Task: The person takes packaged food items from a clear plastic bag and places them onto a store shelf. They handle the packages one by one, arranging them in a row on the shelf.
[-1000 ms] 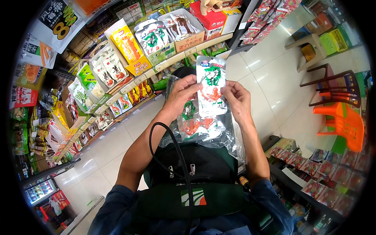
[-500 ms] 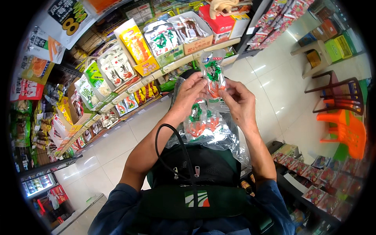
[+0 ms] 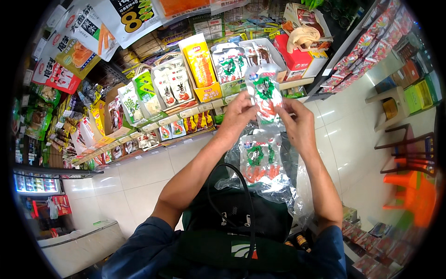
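Observation:
A clear snack packet [image 3: 265,95] with green print and reddish food inside stands upright between my hands. My left hand [image 3: 239,115] is closed on its left edge, and my right hand [image 3: 297,122] pinches its lower right side. Below it, more packets of the same look [image 3: 261,160] lie in a crumpled clear plastic bag [image 3: 290,186] that rests on a black bag [image 3: 232,202] in front of my body. Just beyond the held packet, a shelf box contains similar green-printed packets [image 3: 228,61]; the held packet overlaps the box's right part in view.
The shelf edge [image 3: 186,111] runs diagonally, lined with boxes of snack packets. A red box [image 3: 292,53] bears a tan cloth-like item [image 3: 304,37]. Red packets [image 3: 362,51] hang at the right. An orange chair [image 3: 413,197] stands on the tiled floor [image 3: 144,172]. A black cable [image 3: 248,195] loops over the bag.
The view has swung so the shelf shows further right and lower. My hands have come nearer the shelf boxes with the packet still held between them, apart from the packets in the plastic bag.

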Available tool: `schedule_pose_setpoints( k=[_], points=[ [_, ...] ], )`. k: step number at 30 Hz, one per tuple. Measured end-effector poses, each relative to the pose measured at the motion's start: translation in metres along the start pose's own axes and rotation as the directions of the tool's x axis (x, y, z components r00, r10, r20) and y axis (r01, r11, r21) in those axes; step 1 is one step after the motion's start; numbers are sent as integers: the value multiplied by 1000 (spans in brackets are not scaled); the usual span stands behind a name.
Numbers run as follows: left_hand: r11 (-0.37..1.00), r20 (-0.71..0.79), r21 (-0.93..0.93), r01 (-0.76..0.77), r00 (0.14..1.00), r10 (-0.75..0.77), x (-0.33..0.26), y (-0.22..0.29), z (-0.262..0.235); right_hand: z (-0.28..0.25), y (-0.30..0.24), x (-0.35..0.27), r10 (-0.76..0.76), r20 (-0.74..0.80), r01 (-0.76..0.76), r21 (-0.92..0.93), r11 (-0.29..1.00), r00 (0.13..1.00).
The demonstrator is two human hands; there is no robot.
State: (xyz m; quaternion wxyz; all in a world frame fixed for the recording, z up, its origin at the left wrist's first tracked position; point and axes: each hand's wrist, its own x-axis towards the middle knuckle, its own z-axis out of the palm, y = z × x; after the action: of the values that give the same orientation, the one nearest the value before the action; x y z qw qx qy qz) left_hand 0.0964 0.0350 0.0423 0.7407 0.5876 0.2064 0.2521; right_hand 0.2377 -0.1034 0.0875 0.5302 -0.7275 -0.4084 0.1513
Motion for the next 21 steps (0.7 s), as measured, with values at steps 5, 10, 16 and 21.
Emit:
schedule_pose_setpoints(
  k=[5,10,16,21],
  points=[
    [893,-181,419,-164,949,260,46,29,-47,40,16,77,-177,29,176,35,984,984],
    [662,-218,716,-221,830,513,102,43,-91,83,25,152,-287,23,286,21,958,958],
    [487,-227,873,-27,861,456,121,34,-101,108,58,185,-173,120,176,-15,984,978],
    [396,-231,915,75,903,363,124,17,-100,111,86,183,-176,169,195,-105,975,970]
  ],
)
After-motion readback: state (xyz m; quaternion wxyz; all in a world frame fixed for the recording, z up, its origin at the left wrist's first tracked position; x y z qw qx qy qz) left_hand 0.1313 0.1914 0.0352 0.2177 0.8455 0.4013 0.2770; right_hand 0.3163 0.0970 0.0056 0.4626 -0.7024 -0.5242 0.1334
